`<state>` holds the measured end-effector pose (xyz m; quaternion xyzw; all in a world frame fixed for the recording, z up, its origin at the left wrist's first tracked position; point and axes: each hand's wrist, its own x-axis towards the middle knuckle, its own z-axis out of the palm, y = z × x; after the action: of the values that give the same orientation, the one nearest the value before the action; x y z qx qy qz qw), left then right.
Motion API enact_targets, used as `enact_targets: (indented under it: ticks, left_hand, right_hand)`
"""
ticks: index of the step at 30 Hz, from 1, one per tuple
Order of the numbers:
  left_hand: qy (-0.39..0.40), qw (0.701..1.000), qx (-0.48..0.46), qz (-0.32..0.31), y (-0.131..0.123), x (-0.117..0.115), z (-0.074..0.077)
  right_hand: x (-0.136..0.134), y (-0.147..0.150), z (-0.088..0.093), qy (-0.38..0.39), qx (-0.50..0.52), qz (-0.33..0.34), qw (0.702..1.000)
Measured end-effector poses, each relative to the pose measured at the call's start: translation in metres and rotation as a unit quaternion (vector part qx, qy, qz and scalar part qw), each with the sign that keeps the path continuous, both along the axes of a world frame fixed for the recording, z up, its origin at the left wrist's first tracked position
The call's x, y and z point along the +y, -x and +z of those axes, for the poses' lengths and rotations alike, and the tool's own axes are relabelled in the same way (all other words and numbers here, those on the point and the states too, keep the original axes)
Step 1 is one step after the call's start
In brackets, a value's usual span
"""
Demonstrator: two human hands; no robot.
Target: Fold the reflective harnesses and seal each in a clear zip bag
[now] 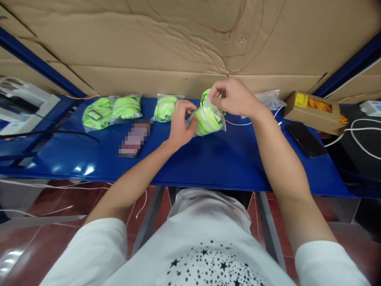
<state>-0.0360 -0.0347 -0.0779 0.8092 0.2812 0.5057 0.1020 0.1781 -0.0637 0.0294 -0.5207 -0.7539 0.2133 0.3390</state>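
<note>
A clear plastic bag with a rolled lime-green reflective strap (208, 120) is between my hands above the blue table. My left hand (182, 124) has its fingers curled round the bag's left edge. My right hand (228, 97) pinches the top of the same bag. Partly hidden behind it is another lime-green item (205, 95). To the left of my left hand lies a bagged green roll (165, 108). Farther left, two more bagged green bundles (127, 107) (99, 114) lie side by side.
The blue table (220, 167) has a pixelated phone (135, 138) at left and a black phone (306, 139) at right. An open cardboard box (315, 113) with orange items stands at the right, beside empty-looking plastic bags (269, 99) and white cables. Cardboard (149, 47) lines the back.
</note>
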Motion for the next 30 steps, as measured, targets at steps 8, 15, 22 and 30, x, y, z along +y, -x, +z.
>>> enact_targets:
  ticks: [8, 15, 22, 30]
  left_hand:
    - [-0.014, 0.999, 0.036, -0.023, -0.010, -0.028, 0.010]
    - [0.034, 0.995, 0.066, 0.073, -0.010, -0.032, 0.017]
    - [0.072, 0.994, 0.072, 0.034, -0.008, -0.033, 0.020]
    - [0.126, 0.991, 0.048, 0.001, -0.006, -0.032, 0.020]
  right_hand:
    - [0.001, 0.030, -0.014, 0.107, 0.149, 0.007, 0.983]
    - [-0.004, 0.043, -0.018, 0.139, 0.181, 0.021, 0.973]
    - [-0.002, 0.043, -0.019, 0.128, 0.191, 0.015, 0.973]
    - [-0.001, 0.041, -0.022, 0.119, 0.192, 0.026, 0.974]
